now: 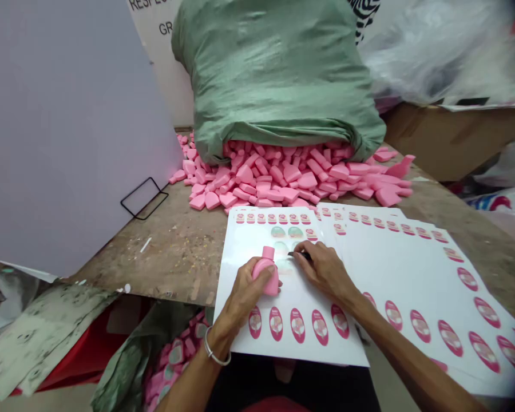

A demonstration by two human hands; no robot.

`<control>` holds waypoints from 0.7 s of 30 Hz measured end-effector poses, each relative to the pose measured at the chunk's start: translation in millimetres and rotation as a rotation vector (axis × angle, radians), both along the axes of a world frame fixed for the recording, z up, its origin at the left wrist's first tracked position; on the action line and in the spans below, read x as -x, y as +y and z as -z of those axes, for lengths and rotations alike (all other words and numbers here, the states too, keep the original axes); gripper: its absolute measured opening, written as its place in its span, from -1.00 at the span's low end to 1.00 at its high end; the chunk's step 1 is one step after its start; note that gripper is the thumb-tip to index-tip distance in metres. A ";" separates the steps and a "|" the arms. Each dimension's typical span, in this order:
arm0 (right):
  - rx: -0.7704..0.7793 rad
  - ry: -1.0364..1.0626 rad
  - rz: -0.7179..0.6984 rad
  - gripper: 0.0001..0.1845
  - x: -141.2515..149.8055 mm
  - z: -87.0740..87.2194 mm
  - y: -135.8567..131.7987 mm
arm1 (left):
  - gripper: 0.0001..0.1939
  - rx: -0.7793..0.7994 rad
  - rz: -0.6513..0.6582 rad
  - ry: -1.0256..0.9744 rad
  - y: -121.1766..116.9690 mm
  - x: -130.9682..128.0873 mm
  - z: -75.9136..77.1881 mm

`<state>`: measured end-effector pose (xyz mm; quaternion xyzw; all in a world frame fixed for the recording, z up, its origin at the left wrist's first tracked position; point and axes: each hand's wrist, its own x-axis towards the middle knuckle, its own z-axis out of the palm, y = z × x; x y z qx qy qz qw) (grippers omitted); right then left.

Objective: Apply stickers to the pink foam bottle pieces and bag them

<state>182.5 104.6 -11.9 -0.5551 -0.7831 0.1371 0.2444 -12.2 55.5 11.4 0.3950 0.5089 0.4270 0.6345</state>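
My left hand (pixel 249 287) is closed around a small pink bottle (pixel 266 276), its cap pointing up and away from me. Just to the right, my right hand (pixel 320 268) pinches a thin dark tool (pixel 298 255), perhaps a blade or tweezers; its exact kind is unclear. Its tip is over a white sticker sheet (pixel 236 257), near pale green labels (pixel 295 232). Along the sheet's near edge runs a row of pink oval stickers (pixel 297 325), and small pink labels (pixel 272 218) line its far edge.
A green sack (pixel 274 74) spills a heap of pink bottles (pixel 278 180) across the back of the table (pixel 167 257). More sticker sheets (pixel 395 269) lie at right. A black wire frame (pixel 144 198) stands at left. Below the table, another sack (pixel 129 355) holds labelled bottles.
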 end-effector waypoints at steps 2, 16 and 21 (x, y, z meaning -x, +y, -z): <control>-0.131 -0.084 0.026 -0.82 1.6 12.3 -8.9 | -0.66 -0.013 0.013 0.027 1.4 -3.6 6.4; -0.198 -0.019 0.023 -0.84 4.2 17.6 -8.3 | -0.67 -0.115 0.028 0.114 4.5 -8.4 17.8; -0.223 0.202 0.044 -0.80 6.0 7.8 -14.5 | -0.62 -0.077 -0.099 0.035 3.3 -9.8 16.3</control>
